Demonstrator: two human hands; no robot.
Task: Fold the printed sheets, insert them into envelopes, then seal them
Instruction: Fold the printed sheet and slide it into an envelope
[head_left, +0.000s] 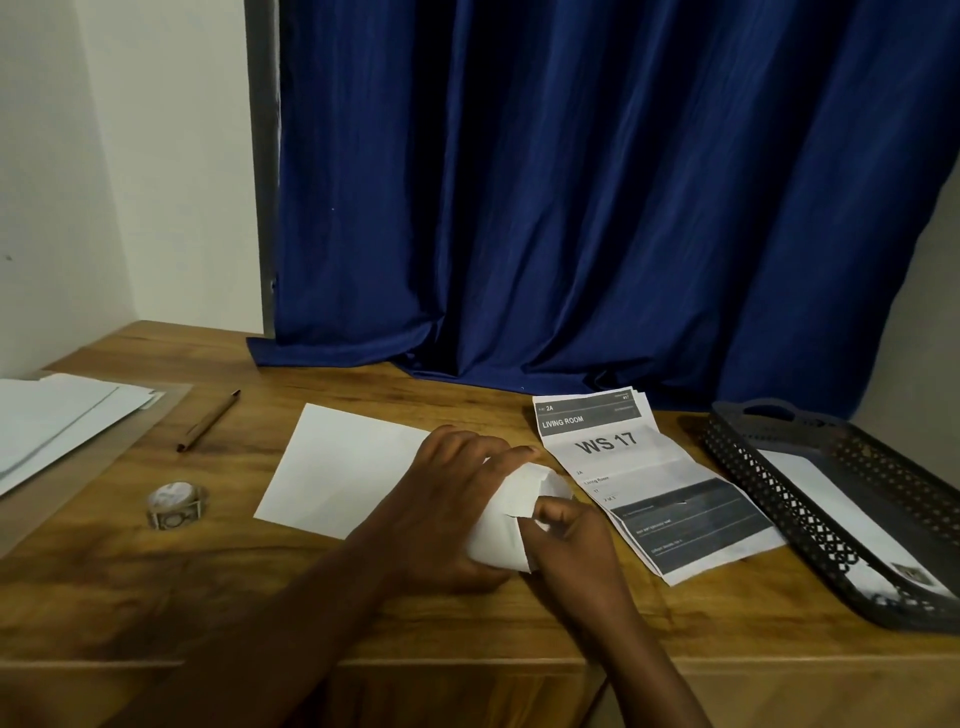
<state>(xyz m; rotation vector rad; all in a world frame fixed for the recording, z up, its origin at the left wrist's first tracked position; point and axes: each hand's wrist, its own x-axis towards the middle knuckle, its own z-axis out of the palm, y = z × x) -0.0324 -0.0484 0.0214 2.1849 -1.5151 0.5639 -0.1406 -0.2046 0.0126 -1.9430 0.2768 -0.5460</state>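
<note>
A white envelope (332, 470) lies flat on the wooden table (130, 587), its right end under my hands. My left hand (447, 499) presses on that end and curls around a bent white paper piece (506, 530). My right hand (569, 535) pinches the edge of this paper between thumb and fingers. Whether the paper is the envelope's flap or a folded sheet, I cannot tell. Just right of my hands lies a small stack of creased printed sheets (639, 483), headed "LIVING ROOM" and "WS 17".
A roll of tape (174, 504) stands left of the envelope, a brown pen (208, 421) behind it. More white envelopes (57, 421) lie at the far left. A dark perforated tray (779, 499) holding paper sits at the right. A blue curtain (597, 208) hangs onto the table's back.
</note>
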